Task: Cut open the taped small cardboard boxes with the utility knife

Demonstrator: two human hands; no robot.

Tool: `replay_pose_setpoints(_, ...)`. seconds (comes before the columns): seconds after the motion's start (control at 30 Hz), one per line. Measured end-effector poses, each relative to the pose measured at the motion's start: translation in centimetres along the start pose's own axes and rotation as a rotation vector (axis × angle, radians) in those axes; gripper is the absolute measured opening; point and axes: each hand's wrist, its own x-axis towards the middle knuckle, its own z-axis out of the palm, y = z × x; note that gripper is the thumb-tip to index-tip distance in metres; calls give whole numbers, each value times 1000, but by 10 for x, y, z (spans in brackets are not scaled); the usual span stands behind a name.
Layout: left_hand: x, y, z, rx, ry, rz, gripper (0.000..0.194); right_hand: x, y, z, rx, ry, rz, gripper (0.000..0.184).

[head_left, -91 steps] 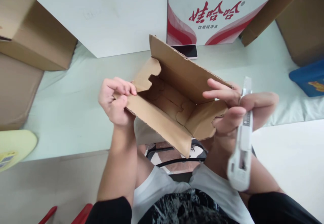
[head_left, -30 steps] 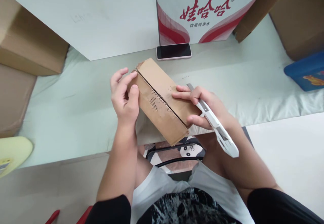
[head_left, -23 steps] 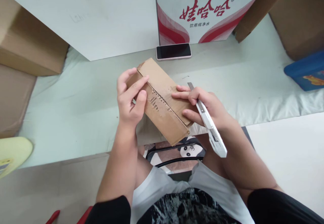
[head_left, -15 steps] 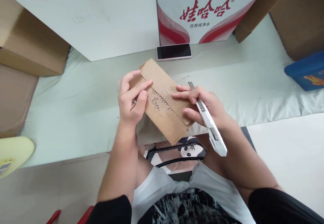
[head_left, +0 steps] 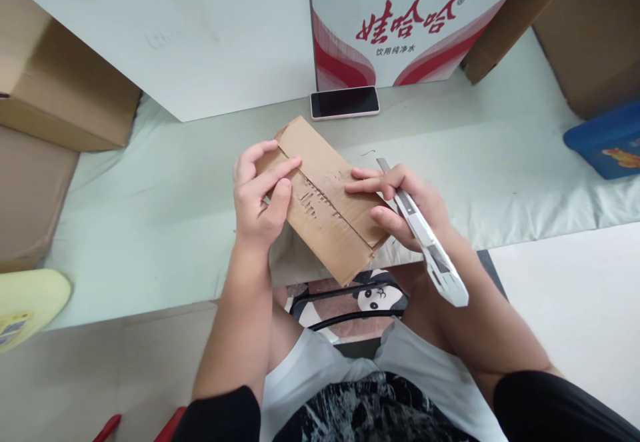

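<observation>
A small flat cardboard box [head_left: 320, 195] is held at a slant near the table's front edge. A long seam runs along its top, with torn, rough patches beside it. My left hand [head_left: 263, 195] grips the box's left end, index finger and thumb pressing on the top face. In my right hand [head_left: 410, 205] is a white utility knife [head_left: 430, 242], its blade out and pointing away from me. Fingertips of that hand rest on the right part of the box.
A phone [head_left: 345, 103] lies before a red-and-white carton [head_left: 400, 35]. Beside it stands a white box [head_left: 200, 42]. Cardboard boxes [head_left: 70, 89] are at left, a blue container [head_left: 607, 139] at right, a yellow container [head_left: 33, 305] at front left. A pale cloth [head_left: 500, 175] covers the table.
My right hand has slid slightly to the right with the utility knife, whose handle has swung a little rightward. The left hand and the box have hardly moved.
</observation>
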Motion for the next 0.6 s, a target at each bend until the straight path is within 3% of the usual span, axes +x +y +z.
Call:
replay_pose_setpoints(0.17, -1, -2, 0, -8, 6, 42, 33, 0, -1, 1, -16, 128, 28, 33)
replay_pose_setpoints(0.33, 0, -2, -3, 69, -12, -1, 41, 3, -8, 2, -82, 243, 296, 32)
replay_pose_setpoints(0.47, 0, -2, -4, 93, -23, 10, 41, 7, -14, 2, 3, 239, 424, 33)
replay_pose_setpoints(0.6, -1, -4, -4, 55, -5, 49, 36, 9, -15, 1, 18, 223, 458, 34)
